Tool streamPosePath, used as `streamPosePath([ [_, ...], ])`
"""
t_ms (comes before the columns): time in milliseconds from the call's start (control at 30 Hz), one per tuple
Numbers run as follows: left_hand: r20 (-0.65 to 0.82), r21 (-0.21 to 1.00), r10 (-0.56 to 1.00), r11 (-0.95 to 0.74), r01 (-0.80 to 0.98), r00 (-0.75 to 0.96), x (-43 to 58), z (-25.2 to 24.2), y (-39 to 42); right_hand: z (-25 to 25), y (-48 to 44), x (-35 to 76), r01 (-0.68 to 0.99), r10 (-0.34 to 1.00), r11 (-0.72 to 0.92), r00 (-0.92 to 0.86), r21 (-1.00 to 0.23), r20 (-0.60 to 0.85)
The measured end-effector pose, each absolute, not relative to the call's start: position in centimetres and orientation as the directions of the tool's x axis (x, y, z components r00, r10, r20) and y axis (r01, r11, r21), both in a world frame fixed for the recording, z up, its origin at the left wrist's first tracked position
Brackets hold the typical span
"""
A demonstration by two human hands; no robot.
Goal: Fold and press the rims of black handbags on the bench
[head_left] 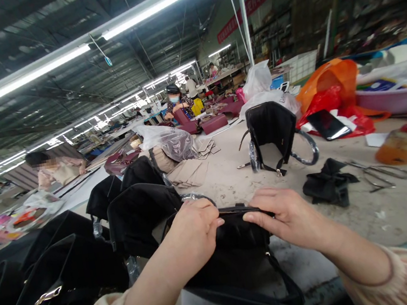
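Note:
A black bag [237, 233] lies at the table's front edge, its strap hanging toward me. My left hand [197, 226] pinches the left part of the bag's upper edge between thumb and fingers. On the right part of the same edge, my right hand [282, 214] grips with the thumb on the near side and the fingers over the top. A short stretch of the edge shows between the two hands. Both palms and the fabric under the fingers are hidden.
Several black bags [139, 212] crowd the left side. Another black bag [272, 132] stands ahead. To the right are black cloth [329, 183], scissors [380, 173], an orange-filled bottle [401, 145], a phone [328, 124] and a pink basin [400, 98]. People work farther back.

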State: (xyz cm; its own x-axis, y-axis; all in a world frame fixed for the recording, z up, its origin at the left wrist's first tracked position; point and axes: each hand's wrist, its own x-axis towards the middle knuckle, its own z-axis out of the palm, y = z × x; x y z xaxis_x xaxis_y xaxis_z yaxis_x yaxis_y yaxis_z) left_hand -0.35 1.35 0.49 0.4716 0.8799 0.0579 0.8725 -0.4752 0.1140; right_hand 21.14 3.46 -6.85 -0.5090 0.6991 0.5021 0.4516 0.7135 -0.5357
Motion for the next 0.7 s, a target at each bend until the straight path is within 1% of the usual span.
streamPosePath([
  [200, 0.057, 0.125, 0.879, -0.476, 0.871, 0.473, -0.39, 0.55, 1.17, -6.96, 3.54, 20.86, 0.442, 0.641, 0.768, -0.519, -0.464, 0.566],
  [300, 0.080, 0.152, 0.888, -0.459, 0.875, 0.452, -0.46, 0.58, 1.25, -7.10, 3.47, 20.62, 0.442, 0.619, 0.785, -0.520, -0.435, 0.588],
  [400, 0.097, 0.186, 0.900, -0.436, 0.880, 0.426, -0.55, 0.59, 1.41, -7.20, 3.42, 20.37, 0.446, 0.609, 0.791, -0.511, -0.419, 0.606],
  [500, 0.093, 0.193, 0.905, -0.425, 0.885, 0.414, -0.56, 0.67, 1.53, -7.13, 3.37, 20.36, 0.472, 0.611, 0.786, -0.492, -0.400, 0.620],
  [700, 0.052, 0.124, 0.917, -0.399, 0.908, 0.396, -0.47, 0.89, 1.60, -6.38, 3.01, 21.01, 0.587, 0.702, 0.707, -0.509, -0.396, 0.499],
])
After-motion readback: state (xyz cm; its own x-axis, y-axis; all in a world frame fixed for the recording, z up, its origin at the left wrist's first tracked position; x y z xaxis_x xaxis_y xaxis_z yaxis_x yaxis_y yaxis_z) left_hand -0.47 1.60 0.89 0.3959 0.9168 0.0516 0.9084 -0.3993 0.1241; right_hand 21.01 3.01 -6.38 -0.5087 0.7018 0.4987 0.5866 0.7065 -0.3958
